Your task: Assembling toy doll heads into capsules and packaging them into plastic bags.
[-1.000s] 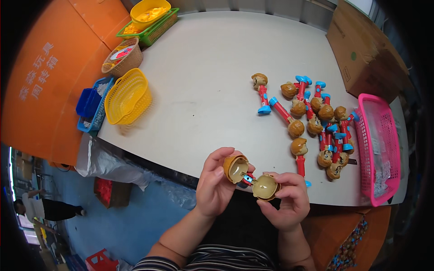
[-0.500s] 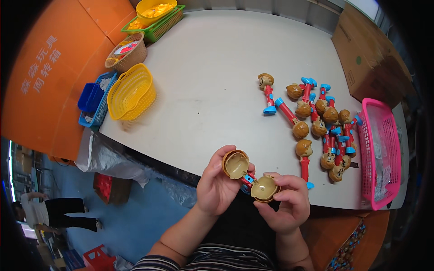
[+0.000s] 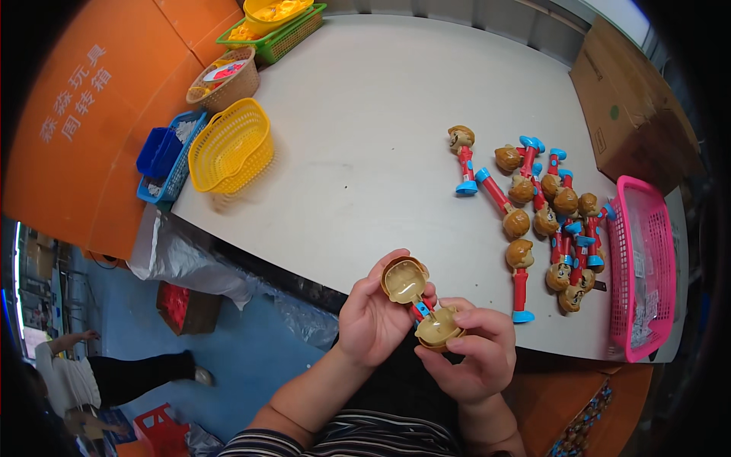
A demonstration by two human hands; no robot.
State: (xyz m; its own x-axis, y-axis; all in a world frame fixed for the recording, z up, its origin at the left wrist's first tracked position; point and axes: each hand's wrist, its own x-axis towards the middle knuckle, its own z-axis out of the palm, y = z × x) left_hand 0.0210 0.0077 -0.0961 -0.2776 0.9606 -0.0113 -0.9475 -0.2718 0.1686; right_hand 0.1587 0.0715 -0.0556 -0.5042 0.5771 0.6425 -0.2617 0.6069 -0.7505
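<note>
Between my hands, just off the table's front edge, is a toy figure whose hollow head is spread into two halves. My left hand (image 3: 371,316) is closed around one tan head shell (image 3: 404,280), its hollow side facing up. With thumb and fingertips, my right hand (image 3: 476,354) grips the other shell (image 3: 440,326). A small red and blue piece of the body (image 3: 421,308) shows between the shells; the rest of it is hidden. Right of my hands lies a finished-looking figure (image 3: 520,282) with a brown-haired head, red body and blue base.
Several more figures (image 3: 563,199) lie heaped at the right, beside a pink basket (image 3: 620,263) and a cardboard box (image 3: 626,99). At the left edge stand a yellow basket (image 3: 230,145), a blue basket (image 3: 173,177) and a tan basket (image 3: 236,87). A person (image 3: 129,381) is on the floor at left.
The two shells have turned slightly in my hands, still held by both. The person at left has shifted, one leg stretched further right. My view has moved a little.
</note>
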